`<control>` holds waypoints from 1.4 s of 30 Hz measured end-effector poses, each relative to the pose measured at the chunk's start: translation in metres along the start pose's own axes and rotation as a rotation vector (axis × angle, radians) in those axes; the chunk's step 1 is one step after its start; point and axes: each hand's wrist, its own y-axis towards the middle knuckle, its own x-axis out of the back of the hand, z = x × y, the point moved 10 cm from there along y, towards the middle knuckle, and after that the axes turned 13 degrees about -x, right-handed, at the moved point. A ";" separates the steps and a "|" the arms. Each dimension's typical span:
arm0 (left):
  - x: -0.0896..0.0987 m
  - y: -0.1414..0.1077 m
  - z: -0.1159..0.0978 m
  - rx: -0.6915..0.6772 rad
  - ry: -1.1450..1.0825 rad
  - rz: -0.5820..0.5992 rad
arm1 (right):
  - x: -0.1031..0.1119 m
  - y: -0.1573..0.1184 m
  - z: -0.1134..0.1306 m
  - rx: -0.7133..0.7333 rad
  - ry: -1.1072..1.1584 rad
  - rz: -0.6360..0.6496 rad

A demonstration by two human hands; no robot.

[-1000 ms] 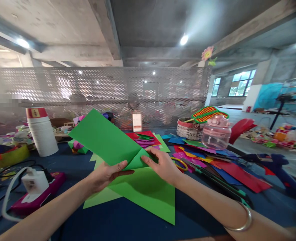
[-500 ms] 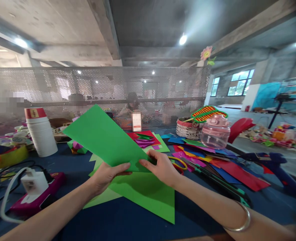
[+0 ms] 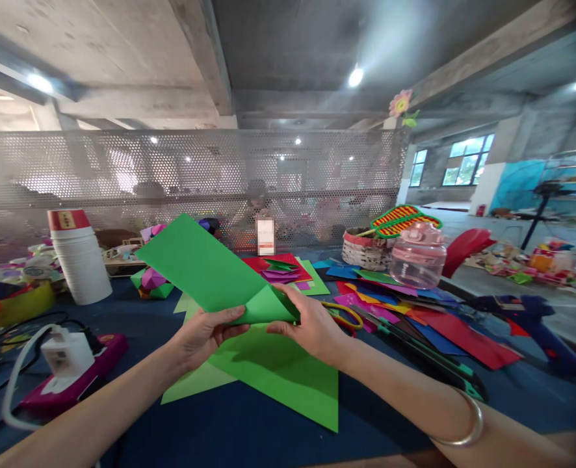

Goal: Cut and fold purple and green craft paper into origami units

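Note:
A darker green sheet of paper (image 3: 200, 260) is held up in front of me, its long end pointing to the upper left. My left hand (image 3: 210, 335) pinches its lower edge, thumb on top and fingers beneath. At the near right end a corner is bent over into a flap, and my right hand (image 3: 312, 325) grips the paper there with thumb and fingers. Below both hands lies a lighter green sheet (image 3: 288, 377), on top of a pale green sheet (image 3: 190, 383) on the blue table.
Scissors with yellow handles (image 3: 349, 316) and a cutter knife (image 3: 434, 354) lie right of my hands, near coloured paper (image 3: 468, 335). A glue gun (image 3: 536, 325) and a clear bottle (image 3: 418, 260) stand farther right. Stacked paper cups (image 3: 80, 263) and a power strip (image 3: 78, 383) are left.
The near right end of the green sheet was flat and now has a corner bent over as a flap. The sheet has shifted slightly right and down.

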 end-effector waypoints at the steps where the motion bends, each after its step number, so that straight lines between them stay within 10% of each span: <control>1: -0.001 0.000 0.000 -0.005 -0.001 0.010 | 0.001 0.000 0.000 -0.011 0.003 0.002; 29: -0.028 -0.007 -0.007 -0.139 0.103 0.306 | -0.004 0.006 -0.020 -0.203 0.417 0.013; 42: -0.018 -0.004 0.001 -0.117 0.079 0.210 | -0.002 0.003 -0.014 -0.199 0.440 -0.011</control>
